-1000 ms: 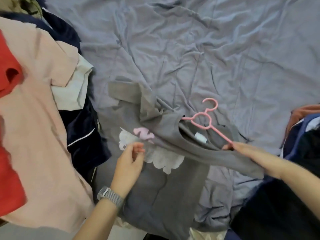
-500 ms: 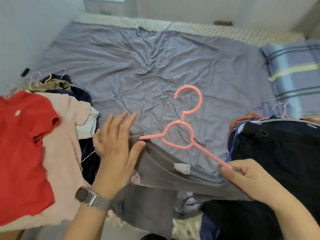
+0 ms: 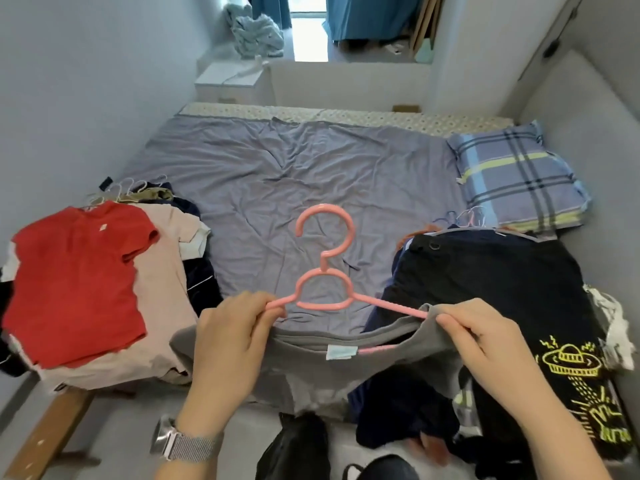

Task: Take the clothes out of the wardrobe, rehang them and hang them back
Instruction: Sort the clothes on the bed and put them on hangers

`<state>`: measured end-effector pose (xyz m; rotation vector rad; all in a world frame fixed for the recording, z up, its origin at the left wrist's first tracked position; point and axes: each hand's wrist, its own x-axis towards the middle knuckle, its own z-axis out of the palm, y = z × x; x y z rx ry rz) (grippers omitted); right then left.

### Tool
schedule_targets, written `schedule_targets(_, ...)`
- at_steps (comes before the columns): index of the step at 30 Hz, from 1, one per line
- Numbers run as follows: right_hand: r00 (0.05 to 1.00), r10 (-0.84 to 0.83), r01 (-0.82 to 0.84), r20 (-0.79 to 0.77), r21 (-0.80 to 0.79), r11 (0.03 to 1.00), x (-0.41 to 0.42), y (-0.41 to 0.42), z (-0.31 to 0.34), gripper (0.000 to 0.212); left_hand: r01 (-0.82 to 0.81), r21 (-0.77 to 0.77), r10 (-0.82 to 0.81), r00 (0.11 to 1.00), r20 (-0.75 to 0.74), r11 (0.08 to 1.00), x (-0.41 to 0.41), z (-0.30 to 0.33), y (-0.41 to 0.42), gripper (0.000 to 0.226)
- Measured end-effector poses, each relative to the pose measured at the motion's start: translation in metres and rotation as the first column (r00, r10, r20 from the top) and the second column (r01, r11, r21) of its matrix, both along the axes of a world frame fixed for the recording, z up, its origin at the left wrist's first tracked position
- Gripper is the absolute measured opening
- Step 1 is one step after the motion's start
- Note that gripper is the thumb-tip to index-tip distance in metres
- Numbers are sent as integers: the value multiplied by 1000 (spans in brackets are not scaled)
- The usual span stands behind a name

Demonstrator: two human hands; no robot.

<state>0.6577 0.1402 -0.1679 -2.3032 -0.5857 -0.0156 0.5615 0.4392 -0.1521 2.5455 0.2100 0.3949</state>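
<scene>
Rehanging is the step in hand: your left hand (image 3: pixel 230 344) pinches the left arm of the pink hanger (image 3: pixel 323 271) and your right hand (image 3: pixel 485 341) grips the grey shirt (image 3: pixel 311 368) over the hanger's right arm, both held above the bed's (image 3: pixel 294 174) near edge. Next, pull the collar over the left arm. Clothes piles crowd both sides; open sheet lies ahead.

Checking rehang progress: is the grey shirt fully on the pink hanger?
Partly on. The pink hanger's right arm is inside the grey shirt's neck; its left arm is bare, pinched by the left hand.
</scene>
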Motion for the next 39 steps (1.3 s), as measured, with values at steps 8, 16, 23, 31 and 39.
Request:
schedule_targets(8, 977, 209, -209, 41, 6, 978, -30, 74, 59, 30, -186, -83, 192, 979, 66, 979, -81, 41, 8, 21)
schedule_targets(16, 853, 521, -521, -34, 9, 853, -55, 205, 90, 14, -575, -95, 582, 810, 77, 813, -175, 72, 106, 29)
schedule_targets(23, 877, 478, -480, 48, 100, 872, -144, 342, 56, 14, -627, -123, 627, 778, -46, 769, -270, 71, 215, 22)
schedule_targets(31, 952, 305, -292, -29, 218, 931, -152, 434, 40, 30, -583, -173, 587, 809, -32, 794, -287, 71, 325, 18)
schedule_targets(39, 945, 307, -284, -113, 184, 941, -94, 531, 30, 31, -629, -203, 633, 772, -54, 750, -222, 44, 415, 25)
